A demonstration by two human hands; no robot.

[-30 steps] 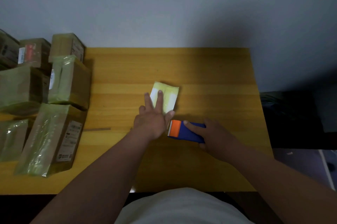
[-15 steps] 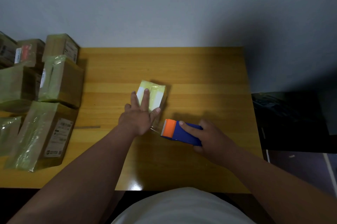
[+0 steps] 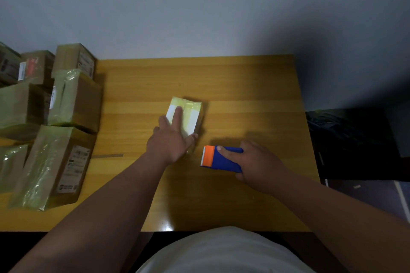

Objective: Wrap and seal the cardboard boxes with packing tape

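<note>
A small box [image 3: 191,111] wrapped in yellowish tape, with white label patches on top, lies in the middle of the wooden table [image 3: 244,86]. My left hand [image 3: 170,139] lies flat on it, fingers straight and pressing its top. Just right of that hand, my right hand [image 3: 255,162] grips a blue tape dispenser [image 3: 219,159] with an orange toothed end pointing left. The dispenser sits low on the table, a short gap from the box. Any tape strand between them is too faint to tell.
Several tape-wrapped cardboard boxes [image 3: 66,99] are stacked along the table's left side, one long box [image 3: 53,166] near the front left edge. A thin strip [image 3: 107,156] lies on the table beside them. A dark object [image 3: 350,141] stands right of the table.
The dispenser in my right hand has pulled a little away from the box to the right. My left hand stays pressed on the box top.
</note>
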